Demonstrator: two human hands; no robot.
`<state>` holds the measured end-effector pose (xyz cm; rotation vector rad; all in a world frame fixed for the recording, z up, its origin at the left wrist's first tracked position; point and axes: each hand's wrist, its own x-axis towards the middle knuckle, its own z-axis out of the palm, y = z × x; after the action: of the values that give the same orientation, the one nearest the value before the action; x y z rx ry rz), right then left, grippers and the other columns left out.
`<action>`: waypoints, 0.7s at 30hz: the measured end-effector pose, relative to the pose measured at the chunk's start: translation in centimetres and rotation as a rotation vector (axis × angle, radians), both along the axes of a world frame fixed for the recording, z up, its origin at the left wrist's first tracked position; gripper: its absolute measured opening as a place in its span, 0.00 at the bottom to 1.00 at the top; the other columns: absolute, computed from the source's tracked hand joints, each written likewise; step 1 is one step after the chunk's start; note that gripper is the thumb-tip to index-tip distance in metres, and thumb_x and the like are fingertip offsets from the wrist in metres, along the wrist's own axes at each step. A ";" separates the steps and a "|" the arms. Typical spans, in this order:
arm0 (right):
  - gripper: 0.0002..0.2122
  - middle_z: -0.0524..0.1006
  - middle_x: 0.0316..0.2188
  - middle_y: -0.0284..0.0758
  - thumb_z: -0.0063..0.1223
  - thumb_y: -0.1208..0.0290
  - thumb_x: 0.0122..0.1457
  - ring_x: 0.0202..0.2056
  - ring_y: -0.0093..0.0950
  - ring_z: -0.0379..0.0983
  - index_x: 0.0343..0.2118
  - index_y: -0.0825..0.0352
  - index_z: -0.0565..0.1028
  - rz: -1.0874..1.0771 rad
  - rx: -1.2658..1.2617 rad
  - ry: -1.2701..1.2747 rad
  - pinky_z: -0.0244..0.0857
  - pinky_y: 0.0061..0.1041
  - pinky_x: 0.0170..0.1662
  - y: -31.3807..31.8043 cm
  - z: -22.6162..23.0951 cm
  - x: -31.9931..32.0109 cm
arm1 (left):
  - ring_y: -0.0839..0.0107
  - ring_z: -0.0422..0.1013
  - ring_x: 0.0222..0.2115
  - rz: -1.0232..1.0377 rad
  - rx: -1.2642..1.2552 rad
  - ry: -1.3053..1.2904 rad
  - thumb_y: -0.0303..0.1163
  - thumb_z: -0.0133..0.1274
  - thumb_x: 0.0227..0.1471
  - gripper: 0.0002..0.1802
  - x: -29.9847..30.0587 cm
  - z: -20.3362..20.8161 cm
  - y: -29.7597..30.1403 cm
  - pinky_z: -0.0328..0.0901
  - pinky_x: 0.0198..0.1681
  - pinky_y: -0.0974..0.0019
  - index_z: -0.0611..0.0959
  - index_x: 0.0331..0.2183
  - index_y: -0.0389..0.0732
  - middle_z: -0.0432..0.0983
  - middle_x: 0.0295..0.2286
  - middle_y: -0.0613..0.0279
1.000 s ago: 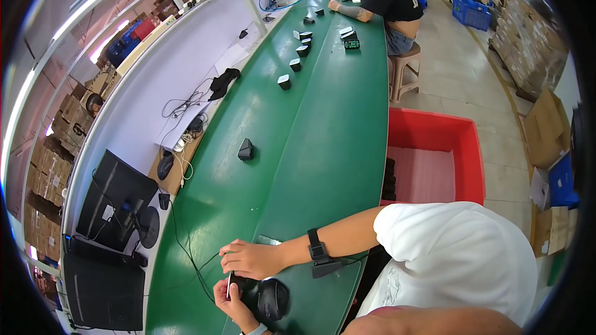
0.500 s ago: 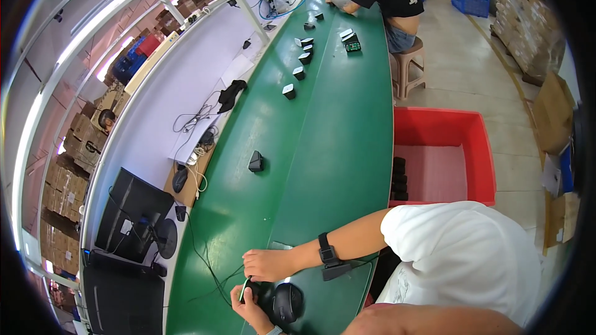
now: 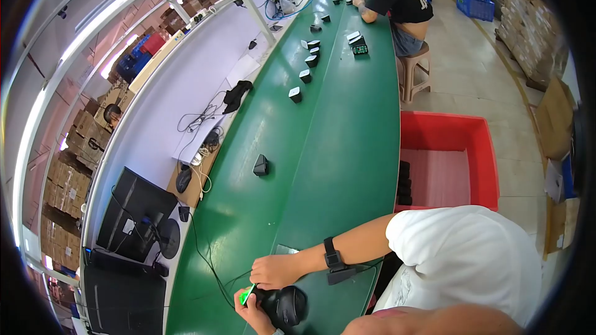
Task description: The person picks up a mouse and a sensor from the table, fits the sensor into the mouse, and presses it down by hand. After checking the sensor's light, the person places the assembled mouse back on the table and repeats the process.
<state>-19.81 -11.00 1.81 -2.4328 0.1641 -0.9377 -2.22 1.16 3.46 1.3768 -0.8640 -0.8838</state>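
Note:
At the bottom of the green worktop, my left hand point(image 3: 253, 315) grips a small device with a bright green glowing face point(image 3: 246, 296). The thumb lies against the lit side. Just above it, my right hand point(image 3: 273, 272) is closed, its fingers curled down at the device's upper edge. What those fingers hold, if anything, is hidden. A black strap with a dark block point(image 3: 336, 259) sits on my right wrist. Close to both hands lies a black computer mouse point(image 3: 290, 306). Thin black cables point(image 3: 214, 271) run across the worktop toward my hands.
A black boxy device point(image 3: 261, 165) stands farther up the worktop point(image 3: 335, 167), with several similar ones point(image 3: 295, 94) beyond. Monitors point(image 3: 127, 217) line the left. A red bin point(image 3: 481, 161) stands right of the worktop. A co-worker point(image 3: 400, 6) sits at the far end.
The device in my left hand has turned, and its green glowing face now shows more fully. My right hand remains beside it. The whole view has shifted slightly; the co-worker's arms have moved.

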 end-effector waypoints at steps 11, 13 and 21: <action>0.12 0.77 0.18 0.41 0.61 0.58 0.59 0.19 0.34 0.75 0.35 0.63 0.82 0.036 0.467 0.061 0.67 0.29 0.24 -2.7 2.6 -1.5 | 0.53 0.76 0.43 -0.108 -0.214 -0.993 0.16 0.63 0.37 0.27 -0.2 7.6 -0.4 0.71 0.48 0.58 0.84 0.45 0.40 0.79 0.40 0.53; 0.13 0.77 0.19 0.41 0.61 0.57 0.60 0.19 0.33 0.75 0.35 0.64 0.83 0.039 0.500 0.205 0.66 0.28 0.24 -2.6 2.6 -1.3 | 0.54 0.76 0.43 0.002 -0.196 -1.029 0.15 0.63 0.37 0.27 0.7 7.1 0.7 0.72 0.47 0.58 0.85 0.44 0.41 0.78 0.42 0.54; 0.18 0.78 0.22 0.44 0.55 0.52 0.64 0.25 0.45 0.75 0.34 0.64 0.81 0.066 0.368 0.003 0.67 0.41 0.31 -0.7 1.2 0.7 | 0.53 0.79 0.30 0.800 0.331 -1.232 0.47 0.70 0.44 0.24 17.0 0.6 12.7 0.72 0.38 0.55 0.87 0.32 0.34 0.83 0.27 0.49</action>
<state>-19.11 -11.68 3.02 -2.0875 0.2339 -0.7962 14.79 13.82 4.07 2.3413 -0.8998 0.5810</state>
